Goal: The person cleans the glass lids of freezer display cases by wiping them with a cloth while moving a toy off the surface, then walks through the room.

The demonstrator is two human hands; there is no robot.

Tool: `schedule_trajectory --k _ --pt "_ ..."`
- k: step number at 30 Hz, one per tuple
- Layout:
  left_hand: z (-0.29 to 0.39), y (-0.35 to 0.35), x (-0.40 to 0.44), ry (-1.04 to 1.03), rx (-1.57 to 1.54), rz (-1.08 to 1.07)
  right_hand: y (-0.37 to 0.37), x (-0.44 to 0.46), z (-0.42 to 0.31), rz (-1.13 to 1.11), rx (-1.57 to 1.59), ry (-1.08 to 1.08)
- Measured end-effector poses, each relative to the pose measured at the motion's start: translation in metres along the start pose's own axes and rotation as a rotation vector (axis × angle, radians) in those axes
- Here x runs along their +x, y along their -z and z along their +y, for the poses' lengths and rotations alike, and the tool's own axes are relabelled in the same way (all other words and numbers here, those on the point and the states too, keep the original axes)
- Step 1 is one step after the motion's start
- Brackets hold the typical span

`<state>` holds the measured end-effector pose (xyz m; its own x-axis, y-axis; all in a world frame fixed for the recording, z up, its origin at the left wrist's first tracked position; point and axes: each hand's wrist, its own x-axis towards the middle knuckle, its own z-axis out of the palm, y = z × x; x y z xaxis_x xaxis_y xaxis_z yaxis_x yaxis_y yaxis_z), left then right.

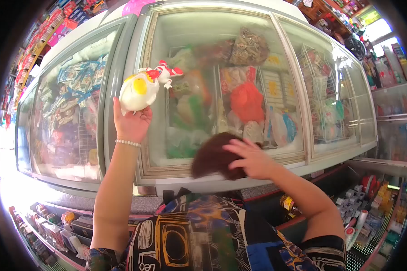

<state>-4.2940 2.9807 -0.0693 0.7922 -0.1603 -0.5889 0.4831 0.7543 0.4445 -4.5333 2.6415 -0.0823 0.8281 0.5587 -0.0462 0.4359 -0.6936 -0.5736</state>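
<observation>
The white bundle with a yellow patch (139, 94) is cupped from below by the left hand (132, 123), over the freezer's glass lid (199, 28). A dark brown thing (212, 155) (too blurred to be identified) is overlapped by the right hand's (252, 160) spread fingers, though whether it is gripped cannot be told. The bundle could be dropped onto the glass if its rounded underside were tilted off that one-handed hold.
</observation>
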Motion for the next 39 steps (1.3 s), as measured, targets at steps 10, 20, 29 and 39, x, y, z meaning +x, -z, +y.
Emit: schedule_trajectory --k 10,20,29,39 --pt "-0.004 -0.002 0.056 0.029 0.087 -0.144 -0.008 -0.157 0.066 0.621 -0.112 -0.841" --pt "-0.006 -0.008 0.054 0.028 0.413 -0.066 -0.049 0.102 -0.058 0.430 -0.239 -0.609" --pt "-0.012 0.018 0.009 -0.028 0.515 -0.047 -0.042 0.099 -0.022 0.584 -0.366 -0.689" --pt "-0.028 0.107 -0.106 -0.282 1.523 -0.363 -0.038 -0.088 0.018 0.502 -0.433 -1.258"
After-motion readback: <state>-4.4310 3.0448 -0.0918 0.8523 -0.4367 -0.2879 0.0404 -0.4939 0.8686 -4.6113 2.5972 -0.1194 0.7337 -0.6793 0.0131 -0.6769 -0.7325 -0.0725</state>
